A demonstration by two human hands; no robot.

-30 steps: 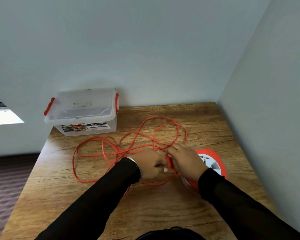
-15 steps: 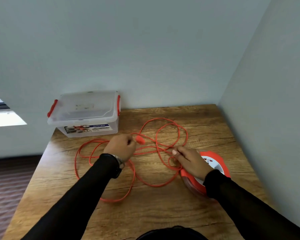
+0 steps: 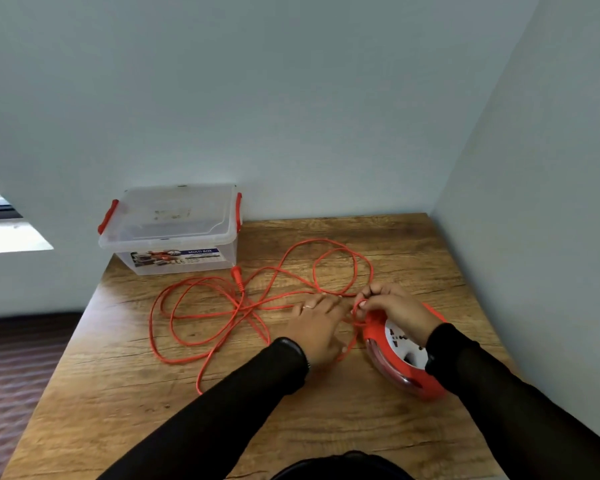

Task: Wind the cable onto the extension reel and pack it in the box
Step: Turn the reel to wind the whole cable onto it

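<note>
A long orange cable (image 3: 201, 306) lies in loose loops across the wooden table (image 3: 125, 403). Its orange plug (image 3: 237, 273) rests free just in front of the box. The red extension reel (image 3: 404, 367) with a white socket face stands tilted at the right. My right hand (image 3: 397, 308) sits on top of the reel and pinches a small loop of cable at its rim. My left hand (image 3: 317, 325) lies flat on the table beside the reel, fingers stretched toward the right hand, with cable running under it. The clear plastic box (image 3: 174, 230) has its lid on.
The box with red clips stands at the table's far left corner against the wall. A second wall runs close along the table's right side. The table's left edge drops to a dark carpeted floor (image 3: 11, 375).
My left hand carried the plug leftward toward the box, let it go there, and came back beside the reel. My right hand stayed at the reel, holding cable.
</note>
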